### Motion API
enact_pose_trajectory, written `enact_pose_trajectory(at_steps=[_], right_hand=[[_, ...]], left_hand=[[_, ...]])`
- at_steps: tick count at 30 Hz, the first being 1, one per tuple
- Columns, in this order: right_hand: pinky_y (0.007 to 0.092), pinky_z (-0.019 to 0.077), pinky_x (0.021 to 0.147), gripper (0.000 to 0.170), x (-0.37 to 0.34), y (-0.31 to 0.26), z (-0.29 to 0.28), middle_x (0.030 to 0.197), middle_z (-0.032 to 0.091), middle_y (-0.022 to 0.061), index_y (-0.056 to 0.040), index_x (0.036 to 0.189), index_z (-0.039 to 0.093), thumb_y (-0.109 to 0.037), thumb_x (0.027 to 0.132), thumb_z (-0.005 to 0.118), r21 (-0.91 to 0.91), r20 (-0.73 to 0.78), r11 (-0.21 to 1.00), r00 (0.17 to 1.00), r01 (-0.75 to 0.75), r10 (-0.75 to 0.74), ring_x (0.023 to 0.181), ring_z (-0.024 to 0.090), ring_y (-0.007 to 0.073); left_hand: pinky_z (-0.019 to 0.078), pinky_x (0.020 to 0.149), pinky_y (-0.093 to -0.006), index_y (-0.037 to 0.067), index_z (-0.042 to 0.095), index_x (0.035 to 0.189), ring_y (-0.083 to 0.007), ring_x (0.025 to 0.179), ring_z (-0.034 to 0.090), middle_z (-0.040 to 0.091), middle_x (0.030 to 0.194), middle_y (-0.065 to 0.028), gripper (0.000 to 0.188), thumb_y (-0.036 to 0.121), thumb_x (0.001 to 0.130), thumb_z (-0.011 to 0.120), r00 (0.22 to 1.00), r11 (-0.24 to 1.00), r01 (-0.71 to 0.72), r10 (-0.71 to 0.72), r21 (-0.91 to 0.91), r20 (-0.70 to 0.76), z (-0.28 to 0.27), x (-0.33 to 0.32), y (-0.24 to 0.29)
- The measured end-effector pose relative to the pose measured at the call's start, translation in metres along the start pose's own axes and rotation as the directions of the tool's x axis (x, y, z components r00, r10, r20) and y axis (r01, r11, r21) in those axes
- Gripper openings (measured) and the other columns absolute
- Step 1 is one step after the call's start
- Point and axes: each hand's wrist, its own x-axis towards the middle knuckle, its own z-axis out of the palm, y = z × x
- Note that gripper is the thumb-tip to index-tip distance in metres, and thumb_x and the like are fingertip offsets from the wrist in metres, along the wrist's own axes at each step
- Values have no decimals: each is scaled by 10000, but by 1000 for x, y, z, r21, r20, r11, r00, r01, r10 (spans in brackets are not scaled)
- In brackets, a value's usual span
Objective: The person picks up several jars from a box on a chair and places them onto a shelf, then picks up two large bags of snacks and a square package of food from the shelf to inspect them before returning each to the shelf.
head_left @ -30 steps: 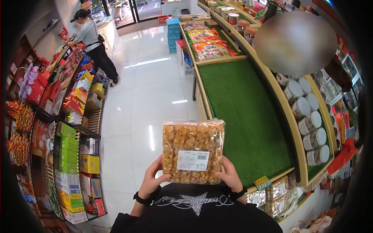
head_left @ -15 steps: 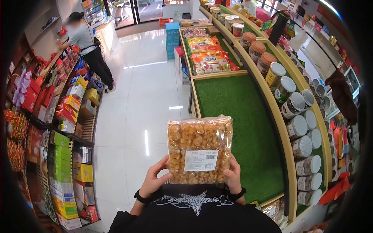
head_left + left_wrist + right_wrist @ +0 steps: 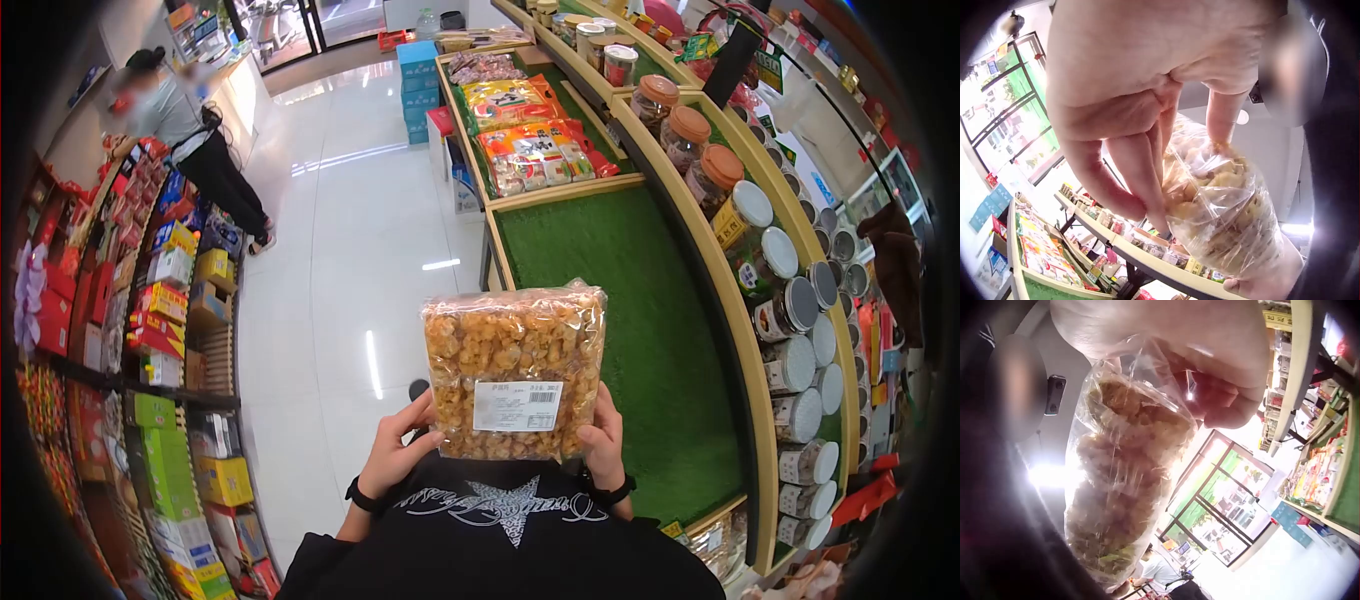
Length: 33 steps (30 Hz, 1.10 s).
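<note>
A square clear-wrapped pack of golden, clumpy snack pieces (image 3: 515, 345) is held up in front of the chest, its white printed label facing the wearer. The left hand (image 3: 402, 440) grips its lower left edge, thumb on the near face and fingers behind. At the lower right edge the right hand (image 3: 602, 440) holds it the same way. In the left wrist view, the left hand (image 3: 1147, 94) pinches the crinkled wrap of the pack (image 3: 1222, 206) between thumb and curled fingers. The right wrist view shows the right hand (image 3: 1179, 356) at the pack's end, over loose film.
A display bin lined with green turf (image 3: 640, 380) stands to the right, bagged goods (image 3: 545, 155) in its far section. Jars (image 3: 795, 360) line the raised shelf beside it. Boxed goods (image 3: 170, 470) fill the left shelves, where a person (image 3: 190, 130) stands. Tiled floor (image 3: 330, 260) lies between.
The view has turned, with shelves and jars shifting in frame. Both hands keep hold of the pack, which sits slightly higher and nearer. The person at the left shelf appears farther left.
</note>
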Motion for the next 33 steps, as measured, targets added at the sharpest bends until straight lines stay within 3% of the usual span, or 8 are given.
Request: enact_pose_trajectory(at_steps=[7,10,15,19,22,24,31,33], right_hand=[[268,338,845,510,83,18,62,952,415,73,84,1032,546,-284,685,616,6,17,997,997,72,-72,922,432,184],[279,347,847,514,121,26,97,949,424,89,81,1035,544,-278,675,617,-22,42,996,996,81,-80,920,440,201],[281,365,804,511,154,26,125,889,439,90,81,1043,538,-314,726,604,-146,24,987,998,62,-59,881,455,197],[274,371,790,526,179,41,116,919,471,85,76,1121,508,-304,770,600,-206,-8,977,998,-61,61,863,465,177],[267,378,788,557,199,53,105,980,501,86,69,1213,452,-259,790,608,-106,-108,991,992,-77,65,860,472,156],[268,389,788,601,215,55,91,1029,513,89,64,1268,399,-234,794,618,-182,-89,981,995,-66,50,867,479,143],[262,401,775,541,276,39,48,972,523,76,62,1226,450,-213,795,627,-264,-242,965,968,-6,-60,863,482,137],[256,401,755,502,281,37,38,947,525,67,52,1205,478,-196,795,626,-252,-304,966,952,-55,-26,841,479,130]], left_hand=[[412,893,-303,-31,354,1332,-186,974,592,630,1022,-153,598,40,787,590,994,991,-104,102,84,32,-88,66,25],[413,891,-305,-46,359,1323,-198,1000,589,628,1042,-164,584,46,790,579,996,985,-85,87,150,-5,-131,83,24],[427,856,-295,-41,378,1316,-159,908,591,636,934,-123,578,67,788,588,998,995,50,-47,92,-35,-166,115,19],[434,836,-289,-37,392,1308,-143,862,585,629,890,-106,567,74,790,593,1000,992,30,-30,121,-2,-173,156,12],[402,703,-238,-60,411,1289,-90,735,503,572,798,-32,539,125,803,555,999,994,19,-22,112,26,-169,197,6],[437,846,-297,-18,404,1310,-157,880,600,643,902,-111,561,69,789,593,997,996,18,-24,93,72,-167,228,3],[432,868,-305,-21,433,1290,-172,898,610,652,929,-128,528,68,792,588,980,997,-36,23,64,196,-134,341,26],[434,861,-306,-33,460,1262,-179,922,604,649,963,-137,495,81,800,594,966,986,-52,9,158,260,-128,364,24]])
